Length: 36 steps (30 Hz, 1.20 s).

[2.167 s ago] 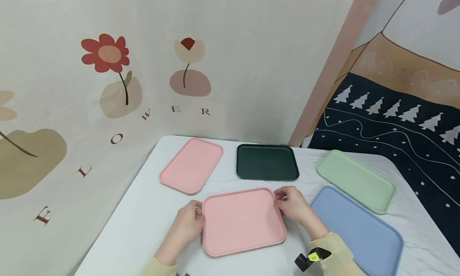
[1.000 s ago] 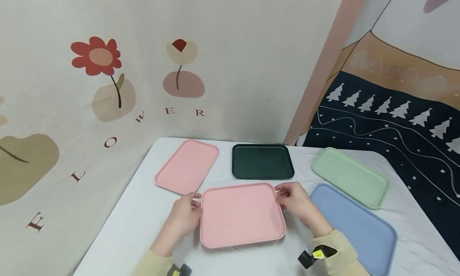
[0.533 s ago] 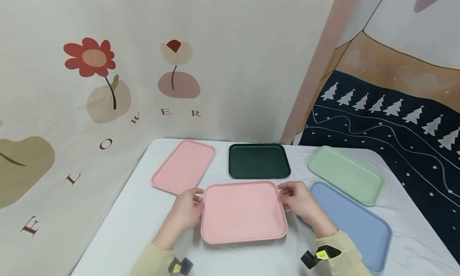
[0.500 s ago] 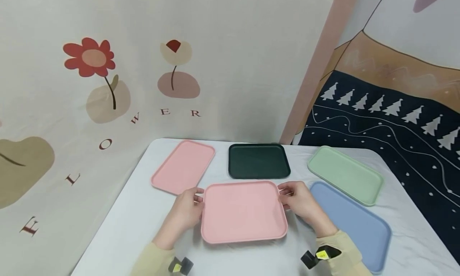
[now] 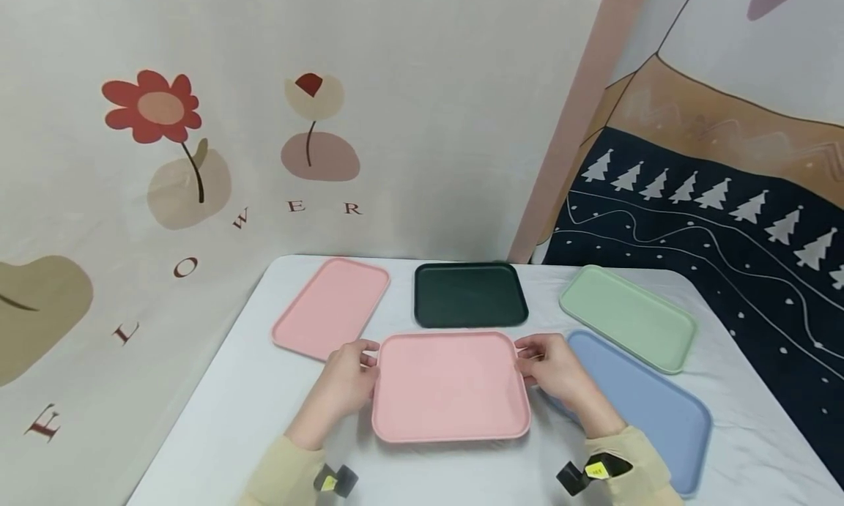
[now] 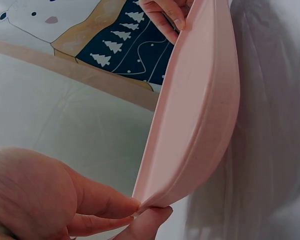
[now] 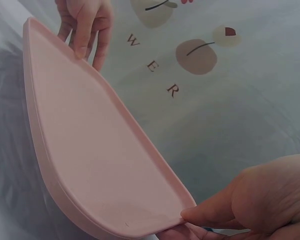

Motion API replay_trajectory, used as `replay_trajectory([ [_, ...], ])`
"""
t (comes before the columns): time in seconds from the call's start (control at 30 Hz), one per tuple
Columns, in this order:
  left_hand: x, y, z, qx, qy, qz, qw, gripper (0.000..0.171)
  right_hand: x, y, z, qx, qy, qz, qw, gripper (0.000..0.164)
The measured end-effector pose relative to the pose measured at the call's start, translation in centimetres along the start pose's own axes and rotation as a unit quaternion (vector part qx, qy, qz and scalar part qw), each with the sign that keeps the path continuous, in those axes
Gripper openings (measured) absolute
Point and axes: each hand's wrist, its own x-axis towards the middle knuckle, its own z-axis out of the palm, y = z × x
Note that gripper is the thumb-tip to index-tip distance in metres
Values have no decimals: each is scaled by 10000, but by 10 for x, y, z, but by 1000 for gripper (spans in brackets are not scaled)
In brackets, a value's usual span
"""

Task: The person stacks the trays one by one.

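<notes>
- The pink tray [image 5: 451, 389] sits between the person's two hands, in front of the body, its long sides running left to right and its inside facing up.
- The left hand [image 5: 352, 378] has the tray's left short side; from the left wrist, I see finger and thumb pinched on the rim at a corner.
- The right hand [image 5: 552, 367] grips the opposite short side, its thumb over the rim and fingers underneath, clamped together on the edge.
- Both forearms reach forward from the near side, angled inward toward the tray, in a left sleeve [image 5: 285, 473] and a right sleeve [image 5: 636, 466] of pale yellow.
- From the head view, the left hand overlaps the near corner of a second pink tray [image 5: 332, 304], and the right forearm crosses in front of a blue tray [image 5: 649, 403].
- Just beyond the held tray lies a dark green tray [image 5: 471, 295]; a light green tray [image 5: 629, 318] lies farther right on the white table [image 5: 224, 403].
</notes>
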Motion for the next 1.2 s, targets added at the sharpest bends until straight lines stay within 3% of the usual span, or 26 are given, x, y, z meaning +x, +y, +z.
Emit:
replay_trajectory([
  [0.93,14,-1,13,-112,-231,165,9995,36,-8,11,-8,-354,278,-30,9990,28],
  [1.2,17,-3,18,44,-271,195,9994,37,-9,15,-7,-837,380,-252,9954,25],
])
